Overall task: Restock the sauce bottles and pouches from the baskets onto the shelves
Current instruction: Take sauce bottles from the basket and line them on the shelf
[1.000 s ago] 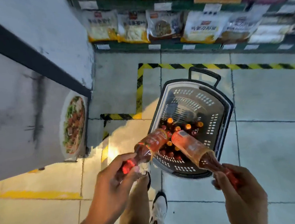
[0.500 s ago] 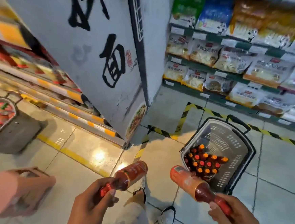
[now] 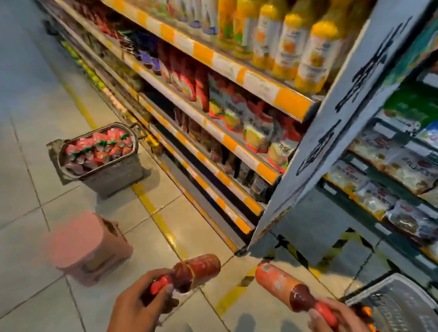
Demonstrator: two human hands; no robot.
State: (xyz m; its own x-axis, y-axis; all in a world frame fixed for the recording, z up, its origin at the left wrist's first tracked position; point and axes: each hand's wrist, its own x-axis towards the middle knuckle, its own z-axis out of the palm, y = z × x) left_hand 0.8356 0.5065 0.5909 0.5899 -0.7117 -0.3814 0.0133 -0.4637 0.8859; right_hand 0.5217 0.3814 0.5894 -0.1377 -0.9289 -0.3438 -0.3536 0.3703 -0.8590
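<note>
My left hand (image 3: 135, 316) grips a red sauce bottle (image 3: 197, 271) by its red cap end, base pointing up and right. My right hand (image 3: 337, 321) grips a second, orange-labelled sauce bottle (image 3: 277, 283) by its cap, base pointing up and left. A dark basket (image 3: 404, 305) with more bottles sits at the bottom right, mostly cut off. A grey basket (image 3: 113, 174) full of red pouches stands on the floor by the sauce shelves (image 3: 240, 148), which hold red pouches and yellow-capped bottles.
A pink stool (image 3: 88, 247) stands on the floor left of my hands. A grey end panel (image 3: 340, 119) with black characters divides the sauce shelves from noodle-pack shelves (image 3: 401, 167) on the right. Yellow floor lines run along the shelf base.
My view has swung left and up from the bottle basket toward the sauce shelves. Both hands still hold their bottles. The pouch basket and pink stool have come fully into view.
</note>
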